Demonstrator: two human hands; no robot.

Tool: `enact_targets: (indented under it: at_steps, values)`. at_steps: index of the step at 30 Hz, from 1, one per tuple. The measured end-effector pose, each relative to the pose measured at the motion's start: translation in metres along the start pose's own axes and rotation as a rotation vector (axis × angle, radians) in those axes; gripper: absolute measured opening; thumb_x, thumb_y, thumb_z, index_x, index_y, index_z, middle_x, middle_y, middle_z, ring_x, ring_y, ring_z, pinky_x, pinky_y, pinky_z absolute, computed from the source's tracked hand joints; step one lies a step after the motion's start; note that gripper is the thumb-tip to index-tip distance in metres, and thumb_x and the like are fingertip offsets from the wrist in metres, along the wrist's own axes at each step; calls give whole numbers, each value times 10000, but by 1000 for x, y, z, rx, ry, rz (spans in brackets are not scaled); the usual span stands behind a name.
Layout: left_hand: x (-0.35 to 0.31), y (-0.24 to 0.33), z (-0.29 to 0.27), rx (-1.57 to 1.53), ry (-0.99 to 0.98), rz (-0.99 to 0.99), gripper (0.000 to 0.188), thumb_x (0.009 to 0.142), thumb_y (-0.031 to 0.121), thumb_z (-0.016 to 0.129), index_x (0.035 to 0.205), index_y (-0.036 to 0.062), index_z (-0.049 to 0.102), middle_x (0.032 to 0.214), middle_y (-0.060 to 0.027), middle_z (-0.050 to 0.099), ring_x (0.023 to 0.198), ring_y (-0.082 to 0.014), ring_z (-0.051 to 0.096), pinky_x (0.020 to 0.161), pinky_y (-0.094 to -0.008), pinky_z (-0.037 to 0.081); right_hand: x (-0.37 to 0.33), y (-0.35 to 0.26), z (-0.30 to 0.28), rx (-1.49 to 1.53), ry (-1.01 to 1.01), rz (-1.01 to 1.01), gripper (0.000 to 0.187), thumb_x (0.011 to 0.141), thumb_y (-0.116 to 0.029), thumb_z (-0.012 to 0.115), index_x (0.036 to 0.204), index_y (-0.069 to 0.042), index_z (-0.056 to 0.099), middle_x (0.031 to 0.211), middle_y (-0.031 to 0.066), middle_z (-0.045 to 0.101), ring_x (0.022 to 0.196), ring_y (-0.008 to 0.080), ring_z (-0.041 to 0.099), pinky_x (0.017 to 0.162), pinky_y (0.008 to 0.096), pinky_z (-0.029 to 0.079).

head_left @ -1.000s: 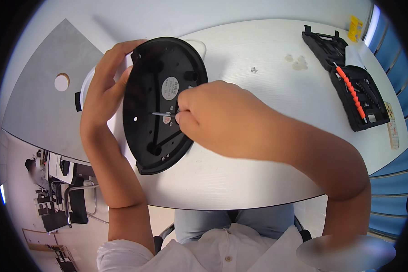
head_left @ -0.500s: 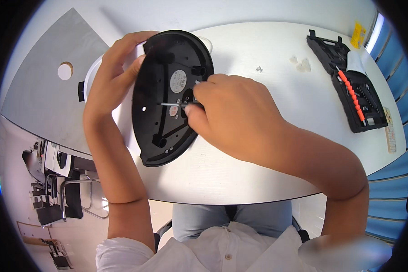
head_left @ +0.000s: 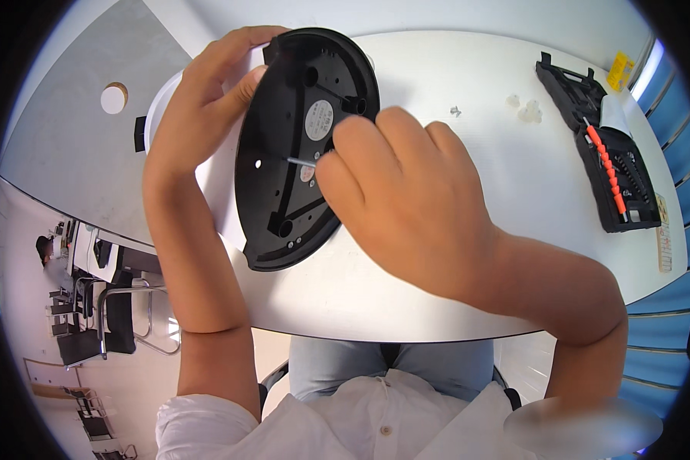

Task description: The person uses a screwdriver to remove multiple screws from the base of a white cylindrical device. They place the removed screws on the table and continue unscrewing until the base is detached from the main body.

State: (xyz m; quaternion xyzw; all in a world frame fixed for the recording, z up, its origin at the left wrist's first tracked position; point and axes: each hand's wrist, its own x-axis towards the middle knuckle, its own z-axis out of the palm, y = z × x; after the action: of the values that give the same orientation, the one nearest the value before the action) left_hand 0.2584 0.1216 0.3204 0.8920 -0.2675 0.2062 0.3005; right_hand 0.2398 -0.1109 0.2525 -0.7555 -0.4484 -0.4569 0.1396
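My left hand [head_left: 195, 115] holds the upper left edge of a black plastic base [head_left: 262, 201] and steadies it on its side. Rounded at both ends, the base has a silver label, screw holes and raised posts on the face toward me. Behind it shows a white part [head_left: 221, 188], mostly hidden. My right hand [head_left: 414, 192] is closed around a screwdriver [head_left: 300, 162]; only its thin metal shaft shows, and its tip points at the base left of the lower label. Whether the tip touches is hard to tell.
At the right of the white table [head_left: 437, 307] lies an open black tool case [head_left: 617, 176] with an orange flexible shaft [head_left: 607, 172]. Small metal pieces [head_left: 455, 112] and clear plastic bits [head_left: 527, 110] lie toward the back. A yellow packet [head_left: 620, 72] stands near the wall.
The right hand has turned, its knuckles now raised and covering the screwdriver's handle. The base and left hand sit slightly higher and farther right in view, and the background has shifted too.
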Motion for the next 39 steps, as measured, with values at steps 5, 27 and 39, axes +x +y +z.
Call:
enact_targets:
  at_steps: [5,27,39]
  values:
    - [-2,-5,1,26,1,-17,324,948,211,541,1228,48,555,1147,-36,597,1101,-134,514,999,-274,354,-2,4,4,140,-29,102,181,712,-137,683,752,-97,511,680,34,419,608,164,491,449,253,402]
    - [-2,-2,-2,-14,-27,-47,374,940,300,571,1235,69,559,1172,-55,602,1147,-173,519,993,-307,383,6,27,-31,500,-154,124,182,692,31,616,829,-17,506,764,125,474,657,315,540,565,403,437]
    - [-2,-1,2,-114,-4,-99,407,929,295,578,1259,57,556,1177,-70,602,1130,-180,534,956,-306,417,8,18,-33,490,-513,257,215,816,-133,608,936,-50,450,590,128,589,571,349,606,500,438,464]
